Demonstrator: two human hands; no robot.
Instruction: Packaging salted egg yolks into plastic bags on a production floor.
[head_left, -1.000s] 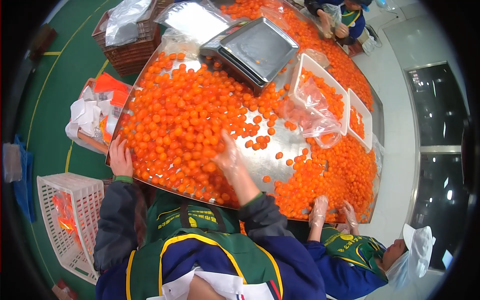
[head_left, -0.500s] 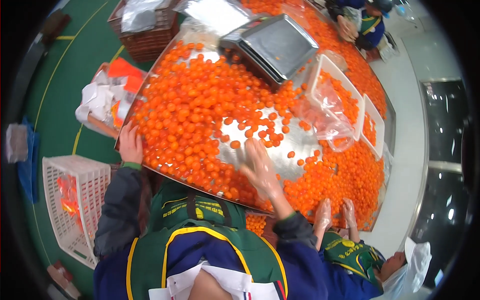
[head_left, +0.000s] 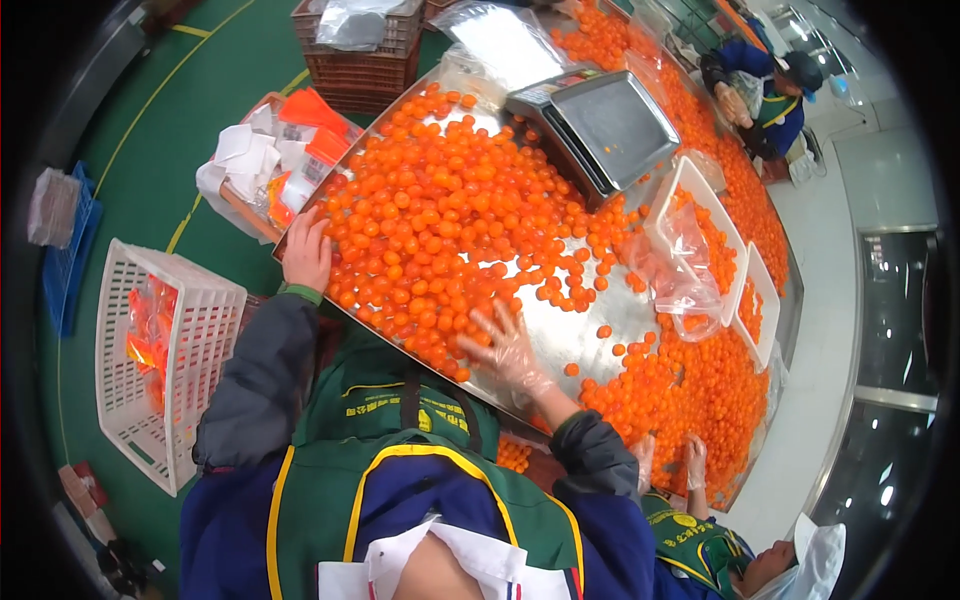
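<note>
A thick layer of small, glossy orange balls [head_left: 430,210], which look like egg yolks, covers much of a metal table [head_left: 590,345]. My right hand [head_left: 508,350], in a clear plastic glove, lies with spread fingers among the balls at the near edge, beside a bare metal patch. It holds nothing that I can see. My left hand [head_left: 307,252] rests on the table's left rim with its fingers stretched out, touching the edge of the pile.
Beyond the pile stands a scale [head_left: 610,130] with a steel top. A white tray [head_left: 655,215] holds orange balls and clear plastic bags. A co-worker's gloved hands [head_left: 670,462] are at the right. Left are a white basket [head_left: 200,370] and a box of papers [head_left: 245,205].
The view has shifted, so the table appears farther right. My right hand has moved left over the table toward the near pile, its fingers now spread wider. My left hand stays on the rim.
</note>
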